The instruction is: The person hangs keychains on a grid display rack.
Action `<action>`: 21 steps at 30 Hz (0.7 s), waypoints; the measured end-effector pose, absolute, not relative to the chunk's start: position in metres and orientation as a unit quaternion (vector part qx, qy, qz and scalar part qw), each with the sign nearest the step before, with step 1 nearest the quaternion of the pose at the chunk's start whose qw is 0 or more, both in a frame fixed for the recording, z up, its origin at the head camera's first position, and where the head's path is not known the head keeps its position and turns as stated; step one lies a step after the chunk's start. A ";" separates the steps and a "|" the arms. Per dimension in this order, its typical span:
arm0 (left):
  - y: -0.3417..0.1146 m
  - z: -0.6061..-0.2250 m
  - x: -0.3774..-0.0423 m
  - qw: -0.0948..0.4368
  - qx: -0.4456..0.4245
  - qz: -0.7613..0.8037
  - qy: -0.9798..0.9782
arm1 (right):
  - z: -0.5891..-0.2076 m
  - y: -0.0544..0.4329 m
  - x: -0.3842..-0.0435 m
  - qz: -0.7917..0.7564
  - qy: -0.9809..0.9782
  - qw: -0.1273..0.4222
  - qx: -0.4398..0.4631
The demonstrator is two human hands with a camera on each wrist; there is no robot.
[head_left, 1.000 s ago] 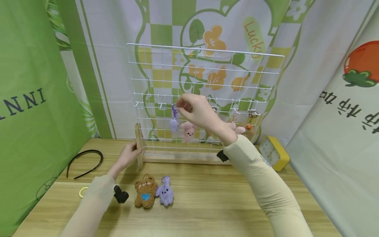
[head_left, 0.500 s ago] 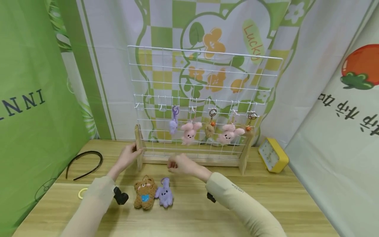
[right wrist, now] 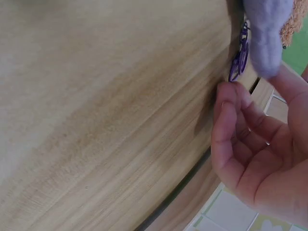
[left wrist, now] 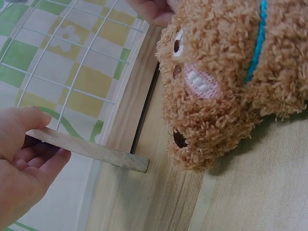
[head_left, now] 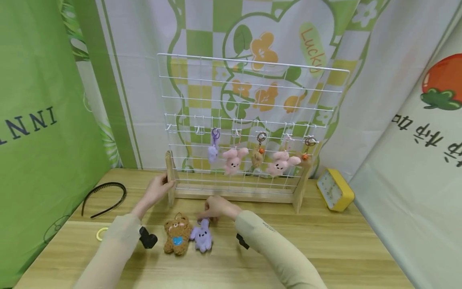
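My left hand (head_left: 157,188) grips the wooden end post (left wrist: 96,150) of the white wire grid rack (head_left: 252,84), thumb on one side and fingers on the other. My right hand (head_left: 217,206) is at the top of a purple plush bunny keychain (head_left: 203,237) lying on the table. In the right wrist view, bent fingertips meet its purple metal ring (right wrist: 239,62), and the thumb lies at the tip of the bunny's ear (right wrist: 266,60), with a gap between thumb and fingers. Left of the bunny lies a brown plush bear keychain (head_left: 177,237) with a blue heart.
On the rack's hooks hang a small purple plush keychain (head_left: 213,153), two pink bunny keychains (head_left: 234,161) and brown ones (head_left: 257,157). A black headband (head_left: 104,199) and a yellow ring (head_left: 101,234) lie at the left. At right stands a yellow clock (head_left: 335,189).
My right hand has come down from the hanging purple keychain, leaving it on its hook, and moved to the purple bunny's ring on the table. The left hand stays on the post.
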State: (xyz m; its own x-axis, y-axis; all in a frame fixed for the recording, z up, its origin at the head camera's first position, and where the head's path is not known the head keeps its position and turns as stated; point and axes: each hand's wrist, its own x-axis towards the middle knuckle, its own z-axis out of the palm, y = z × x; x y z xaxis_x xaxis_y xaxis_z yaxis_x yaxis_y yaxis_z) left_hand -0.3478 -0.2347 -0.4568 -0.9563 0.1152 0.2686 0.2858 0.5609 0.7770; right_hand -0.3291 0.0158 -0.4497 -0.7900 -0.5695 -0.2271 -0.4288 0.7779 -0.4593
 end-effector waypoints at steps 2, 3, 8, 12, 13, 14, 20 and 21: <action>-0.235 -0.457 -0.348 0.094 -0.113 -0.453 -0.879 | -0.450 0.015 -0.330 -0.195 0.928 0.182 -0.260; -0.235 -0.456 -0.348 0.093 -0.113 -0.453 -0.879 | -0.451 0.014 -0.331 -0.195 0.929 0.183 -0.255; -0.236 -0.455 -0.347 0.087 -0.111 -0.455 -0.879 | -0.454 0.012 -0.334 -0.208 0.929 0.191 -0.238; -0.237 -0.455 -0.347 0.086 -0.113 -0.456 -0.878 | -0.456 0.011 -0.335 -0.216 0.927 0.190 -0.241; -0.237 -0.455 -0.348 0.086 -0.114 -0.457 -0.878 | -0.456 0.011 -0.335 -0.217 0.926 0.191 -0.243; -0.237 -0.456 -0.348 0.087 -0.113 -0.456 -0.878 | -0.456 0.011 -0.335 -0.219 0.925 0.191 -0.245; -0.237 -0.456 -0.348 0.091 -0.114 -0.457 -0.877 | -0.455 0.013 -0.334 -0.231 0.918 0.202 -0.252; -0.237 -0.456 -0.348 0.091 -0.115 -0.459 -0.876 | -0.455 0.013 -0.334 -0.231 0.917 0.201 -0.254</action>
